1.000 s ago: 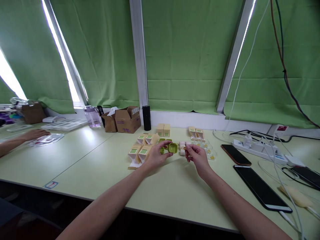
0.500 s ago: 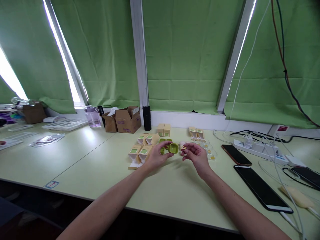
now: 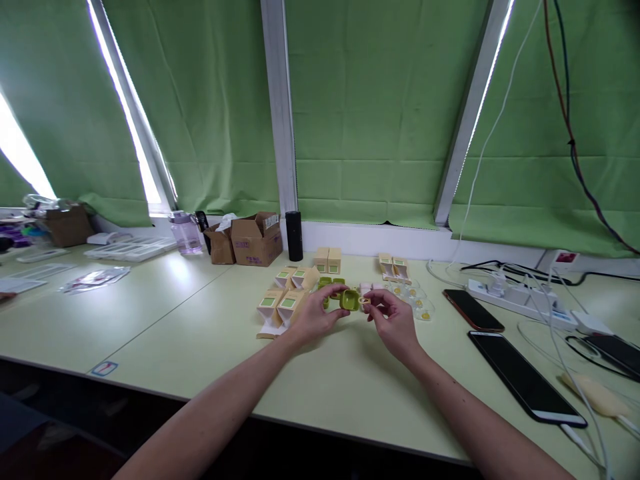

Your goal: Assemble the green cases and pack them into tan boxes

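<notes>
My left hand (image 3: 315, 313) is closed around a small olive-green open case (image 3: 349, 299), held just above the table. My right hand (image 3: 395, 319) pinches a tiny yellowish ring-like piece (image 3: 365, 301) right at the case's right edge. Other green case parts (image 3: 330, 283) lie behind my left hand. To its left stand several small tan boxes with green panels (image 3: 280, 300). Behind my right hand lie clear blister packs with yellow pieces (image 3: 417, 301).
Two brown cartons (image 3: 253, 239), a black cylinder (image 3: 293, 236) and a clear bottle (image 3: 184, 233) stand by the window sill. Two phones (image 3: 520, 373) and a white power strip (image 3: 520, 299) with cables lie to the right. Plastic sleeves (image 3: 95, 277) lie far left.
My right hand moved left, bringing the small piece up against the green case. The other person's hand at the far left has withdrawn from the plastic sleeves.
</notes>
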A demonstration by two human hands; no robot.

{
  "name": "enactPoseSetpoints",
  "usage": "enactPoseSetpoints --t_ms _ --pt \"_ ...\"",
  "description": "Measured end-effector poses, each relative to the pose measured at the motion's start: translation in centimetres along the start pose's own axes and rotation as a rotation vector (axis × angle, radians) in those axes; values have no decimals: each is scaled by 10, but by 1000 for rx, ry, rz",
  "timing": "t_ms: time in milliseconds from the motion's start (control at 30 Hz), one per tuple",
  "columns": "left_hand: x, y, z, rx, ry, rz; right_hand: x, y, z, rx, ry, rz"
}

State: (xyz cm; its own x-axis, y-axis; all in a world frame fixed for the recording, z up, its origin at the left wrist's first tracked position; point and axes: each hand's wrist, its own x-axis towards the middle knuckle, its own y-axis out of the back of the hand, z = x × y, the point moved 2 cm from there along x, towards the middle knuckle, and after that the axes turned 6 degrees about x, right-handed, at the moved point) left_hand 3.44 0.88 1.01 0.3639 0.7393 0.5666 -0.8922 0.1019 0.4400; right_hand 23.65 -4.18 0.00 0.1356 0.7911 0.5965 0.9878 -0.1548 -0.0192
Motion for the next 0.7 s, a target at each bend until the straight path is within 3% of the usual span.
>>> enactPoseSetpoints --t_ms 200,500,700 --pt "-4 -4 2 47 -86 -27 -3 -2 -9 -225 258 -59" --pt "-7 -6 5 116 -187 -20 -6 -3 -6 -439 398 -113" --pt "-8 -6 10 156 -218 -34 -9 -2 -13 -710 541 -40"
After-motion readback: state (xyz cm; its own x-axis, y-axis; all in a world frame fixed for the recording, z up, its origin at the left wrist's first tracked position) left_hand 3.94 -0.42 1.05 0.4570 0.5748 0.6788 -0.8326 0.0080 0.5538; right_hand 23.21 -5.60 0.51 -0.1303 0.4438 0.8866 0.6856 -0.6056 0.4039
